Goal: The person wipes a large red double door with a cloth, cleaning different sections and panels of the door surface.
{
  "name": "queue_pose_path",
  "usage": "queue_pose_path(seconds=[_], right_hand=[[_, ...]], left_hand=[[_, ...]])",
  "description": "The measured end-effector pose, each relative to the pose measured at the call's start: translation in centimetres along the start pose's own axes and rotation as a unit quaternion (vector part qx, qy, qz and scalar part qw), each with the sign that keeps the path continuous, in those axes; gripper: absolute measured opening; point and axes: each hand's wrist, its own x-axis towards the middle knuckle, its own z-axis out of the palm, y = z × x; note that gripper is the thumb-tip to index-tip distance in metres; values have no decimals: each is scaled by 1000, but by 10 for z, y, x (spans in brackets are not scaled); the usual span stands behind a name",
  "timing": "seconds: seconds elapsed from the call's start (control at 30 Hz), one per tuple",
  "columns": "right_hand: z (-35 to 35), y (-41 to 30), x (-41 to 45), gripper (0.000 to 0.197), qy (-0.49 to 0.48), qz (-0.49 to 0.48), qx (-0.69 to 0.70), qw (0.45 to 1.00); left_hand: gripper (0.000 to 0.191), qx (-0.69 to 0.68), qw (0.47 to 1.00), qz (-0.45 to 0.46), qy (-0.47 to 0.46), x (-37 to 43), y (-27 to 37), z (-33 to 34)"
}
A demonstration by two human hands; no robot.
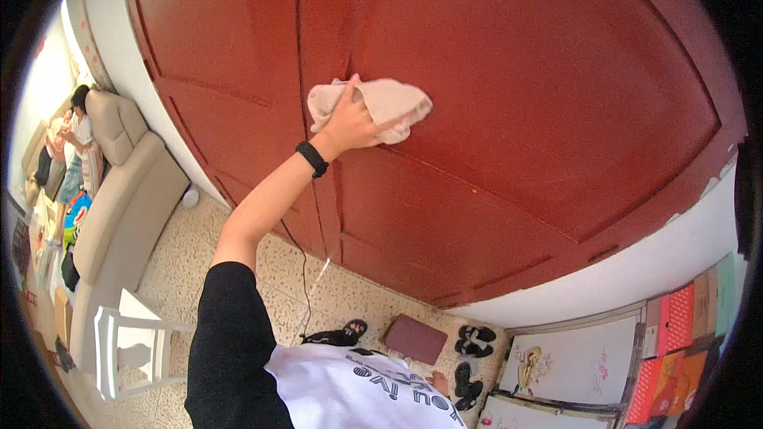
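Observation:
My left hand (350, 122) presses a pale, crumpled cloth (396, 101) against a red-brown panelled double door (506, 83). The cloth lies just right of the dark seam between the door leaves, near the corner of the right leaf's large panel. A black band (312, 159) circles the left wrist. Beside the hem of the white shirt (357, 381), a small part of what looks like my right hand (439, 382) shows low down. The shirt hides most of it, so its fingers cannot be made out.
A dark cable (305, 274) runs from the door across the speckled floor (238, 298). Black shoes (475, 341) and a maroon box (415, 339) are near my feet. A white stool (140, 351) and beige sofa (119, 214) stand left, with people beyond. A cabinet (566, 363) and stacked boxes (673, 333) are right.

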Motion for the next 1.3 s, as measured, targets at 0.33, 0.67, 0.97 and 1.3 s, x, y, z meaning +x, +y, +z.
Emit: queue_pose_path(seconds=[0.33,0.67,0.97,1.3], right_hand=[[8,-2,8,42,4,-33,-46,998],[1,34,3,26,-13,2,66,998],[11,31,-14,29,0,20,143,990],[4,44,-3,26,-10,-13,104,994]], left_hand=[[63,74,994,21,81,110,-63,-51],[78,47,993,-13,103,192,-84,-102],[75,76,993,12,88,203,-86,-102],[68,31,981,108,160,234,-54,-102]])
